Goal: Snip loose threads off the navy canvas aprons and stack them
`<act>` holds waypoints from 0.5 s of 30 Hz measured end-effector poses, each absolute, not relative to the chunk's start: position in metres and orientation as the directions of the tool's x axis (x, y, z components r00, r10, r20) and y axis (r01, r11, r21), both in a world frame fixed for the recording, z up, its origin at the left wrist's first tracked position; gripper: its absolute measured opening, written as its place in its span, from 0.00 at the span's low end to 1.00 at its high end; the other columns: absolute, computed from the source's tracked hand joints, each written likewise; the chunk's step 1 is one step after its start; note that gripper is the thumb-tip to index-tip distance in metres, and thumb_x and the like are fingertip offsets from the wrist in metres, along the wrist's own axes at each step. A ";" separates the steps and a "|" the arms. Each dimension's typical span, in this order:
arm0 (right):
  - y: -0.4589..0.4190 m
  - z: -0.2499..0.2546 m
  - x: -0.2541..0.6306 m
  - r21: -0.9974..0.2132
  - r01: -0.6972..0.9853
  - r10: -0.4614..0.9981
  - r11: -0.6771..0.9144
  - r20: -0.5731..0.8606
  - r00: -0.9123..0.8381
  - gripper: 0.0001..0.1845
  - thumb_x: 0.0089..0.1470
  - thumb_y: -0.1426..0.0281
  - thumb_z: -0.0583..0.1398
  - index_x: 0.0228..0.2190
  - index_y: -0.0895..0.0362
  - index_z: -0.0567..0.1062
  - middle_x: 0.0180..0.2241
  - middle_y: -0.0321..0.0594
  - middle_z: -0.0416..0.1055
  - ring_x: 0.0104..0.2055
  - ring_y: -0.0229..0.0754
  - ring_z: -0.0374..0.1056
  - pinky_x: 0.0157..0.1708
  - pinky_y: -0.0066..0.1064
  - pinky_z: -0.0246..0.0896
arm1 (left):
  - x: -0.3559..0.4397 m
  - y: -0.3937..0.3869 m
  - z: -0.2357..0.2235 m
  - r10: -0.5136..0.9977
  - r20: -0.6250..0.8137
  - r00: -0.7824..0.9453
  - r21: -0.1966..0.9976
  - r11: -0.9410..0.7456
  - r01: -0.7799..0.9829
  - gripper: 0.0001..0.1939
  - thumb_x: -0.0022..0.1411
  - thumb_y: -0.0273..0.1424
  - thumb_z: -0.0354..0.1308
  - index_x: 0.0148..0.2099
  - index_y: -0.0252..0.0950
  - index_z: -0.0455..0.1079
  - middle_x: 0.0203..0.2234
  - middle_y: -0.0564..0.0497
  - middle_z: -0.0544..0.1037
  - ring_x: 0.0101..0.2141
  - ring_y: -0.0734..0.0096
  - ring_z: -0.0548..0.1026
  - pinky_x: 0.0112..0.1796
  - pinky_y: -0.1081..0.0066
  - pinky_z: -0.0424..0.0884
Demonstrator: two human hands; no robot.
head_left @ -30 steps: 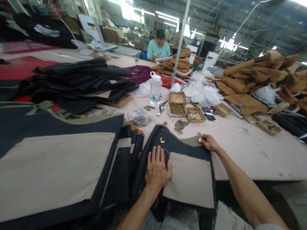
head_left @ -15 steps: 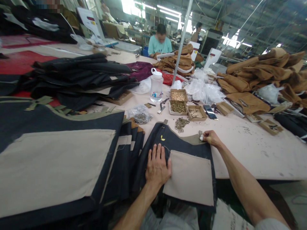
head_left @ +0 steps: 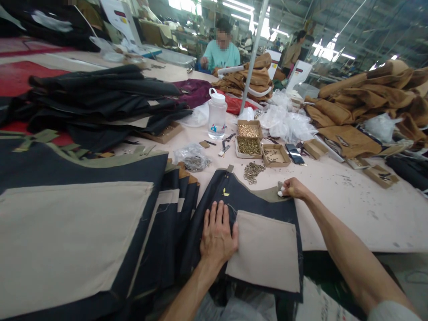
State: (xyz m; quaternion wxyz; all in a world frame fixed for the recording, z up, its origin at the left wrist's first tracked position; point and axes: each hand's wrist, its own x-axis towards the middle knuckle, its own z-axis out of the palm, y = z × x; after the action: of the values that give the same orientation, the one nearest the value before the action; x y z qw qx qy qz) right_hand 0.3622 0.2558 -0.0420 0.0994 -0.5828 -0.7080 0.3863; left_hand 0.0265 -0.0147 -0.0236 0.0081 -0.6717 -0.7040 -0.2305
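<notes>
A dark navy fabric panel with a beige patch lies at the table's front edge. Flat on its left part rests my left hand, fingers stretched and slightly apart, beside the patch. My right hand is closed in a pinch at the panel's upper right corner, over an olive tab. Between its fingertips shows a small white piece, perhaps chalk; the fingers partly hide it. A yellow mark sits on the fabric above my left hand.
Stacked navy panels lie to the left. Beyond the panel are loose metal rings, boxes of small brass parts, a water bottle and a phone. Brown garments are heaped at right. A co-worker sits across the table.
My right hand's fingers have curled slightly lower over the tab with the white piece. My left hand stays flat on the fabric. The view has shifted slightly; the co-worker has raised a hand.
</notes>
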 end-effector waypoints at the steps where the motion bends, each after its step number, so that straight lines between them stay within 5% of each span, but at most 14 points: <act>1: 0.259 -0.041 0.362 -0.620 0.784 0.900 0.021 -0.329 -0.285 0.20 0.33 0.60 0.75 0.21 0.58 0.74 0.19 0.32 0.69 0.22 0.34 0.59 0.23 0.27 0.48 | 0.027 -0.015 -0.023 0.944 0.316 -0.094 0.312 -0.010 0.950 0.34 0.69 0.38 0.53 0.72 0.26 0.60 0.72 0.36 0.58 0.73 0.44 0.51 0.70 0.44 0.49; 9: 0.255 -0.013 0.340 -0.501 0.865 0.912 0.000 -0.355 -0.205 0.17 0.31 0.64 0.75 0.20 0.59 0.76 0.18 0.35 0.71 0.24 0.38 0.65 0.24 0.28 0.53 | 0.027 -0.017 -0.023 0.940 0.329 -0.092 0.283 -0.005 0.959 0.32 0.70 0.37 0.52 0.71 0.26 0.62 0.72 0.35 0.59 0.72 0.44 0.53 0.70 0.44 0.50; 12: 0.220 -0.005 0.341 -0.516 0.856 0.973 0.042 -0.173 -0.152 0.17 0.37 0.59 0.72 0.24 0.57 0.77 0.24 0.38 0.76 0.30 0.42 0.69 0.29 0.28 0.58 | 0.024 -0.021 -0.026 0.926 0.365 -0.097 0.288 -0.013 0.958 0.32 0.70 0.37 0.52 0.70 0.25 0.63 0.71 0.35 0.60 0.72 0.44 0.55 0.70 0.45 0.51; 15: 0.163 -0.015 0.358 -0.554 0.832 0.987 -0.029 0.118 0.113 0.19 0.48 0.53 0.65 0.32 0.57 0.78 0.34 0.47 0.79 0.37 0.48 0.73 0.34 0.32 0.63 | 0.024 -0.025 -0.027 0.914 0.391 -0.107 0.309 -0.021 0.951 0.32 0.70 0.38 0.51 0.70 0.24 0.63 0.71 0.34 0.61 0.71 0.44 0.55 0.70 0.46 0.51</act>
State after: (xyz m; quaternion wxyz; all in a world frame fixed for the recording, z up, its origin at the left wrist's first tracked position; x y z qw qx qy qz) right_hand 0.3576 0.1631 -0.0151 0.2546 -0.7012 -0.6485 0.1515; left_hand 0.0242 -0.0247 -0.0272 0.0360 -0.6674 -0.6986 -0.2554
